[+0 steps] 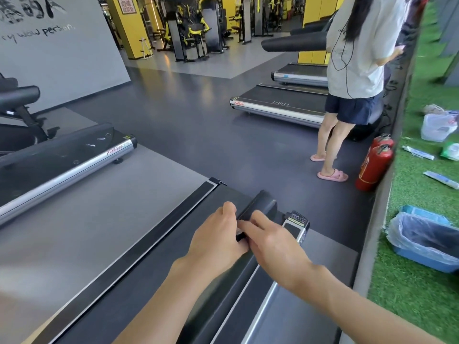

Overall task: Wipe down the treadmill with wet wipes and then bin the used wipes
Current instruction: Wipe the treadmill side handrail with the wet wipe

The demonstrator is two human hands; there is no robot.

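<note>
Both hands are held at the near end of the treadmill's (pixel 296 220) black rail (pixel 260 204). The left hand (pixel 218 234) is clenched round the rail, with its fingers curled over the top. The right hand (pixel 275 247) is laid just beside it, touching it at the thumbs. Its fingers (pixel 258 220) are nearly straight and rest on the rail, gripping nothing that can be seen. A small pale bit is seen between the two thumbs. It is too small to tell whether it is a wipe, so the wipe's position can't be confirmed.

The bin (pixel 432 263) is blue with a clear liner. It is set on green turf (pixel 409 306) to the right, well apart from the hands.

Two red extinguishers (pixel 372 167) are stood against the turf edge. A person (pixel 355 58) in pink slippers is stood on the dark floor (pixel 186 125) near them, beside another treadmill. A plastic bag (pixel 434 127) and some packets are seen further back on the turf.
</note>
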